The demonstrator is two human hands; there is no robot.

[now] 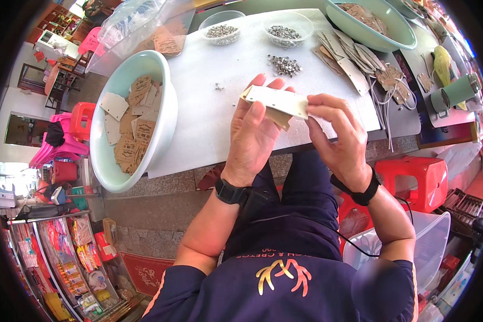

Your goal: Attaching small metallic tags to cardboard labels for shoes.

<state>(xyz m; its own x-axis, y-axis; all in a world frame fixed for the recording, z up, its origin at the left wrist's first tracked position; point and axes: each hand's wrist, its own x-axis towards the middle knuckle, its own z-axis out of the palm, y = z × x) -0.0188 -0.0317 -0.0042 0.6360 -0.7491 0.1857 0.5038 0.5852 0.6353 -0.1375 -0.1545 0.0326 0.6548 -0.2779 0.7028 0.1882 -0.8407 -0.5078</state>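
Above the near edge of the white-topped table (198, 123), both my hands hold a folded or doubled card (278, 100). It is white on top, brown beneath, with small holes along it. My left hand (248, 140) cradles its left end, thumb on the front and fingers behind. At the right end, my right hand (342, 133) pinches it between thumb and fingertips. Past the card lies a loose pile of small shiny metal fasteners (285, 65). A few more fasteners (219, 86) are scattered to the left.
A pale green basin (169, 107) of printed brown cards stands left. Two clear bowls (310, 33) of metal pieces sit at the back. Stacked cards (354, 74) and white cords (383, 107) lie right, below another green basin (408, 45). A red stool (432, 177) stands beside me.
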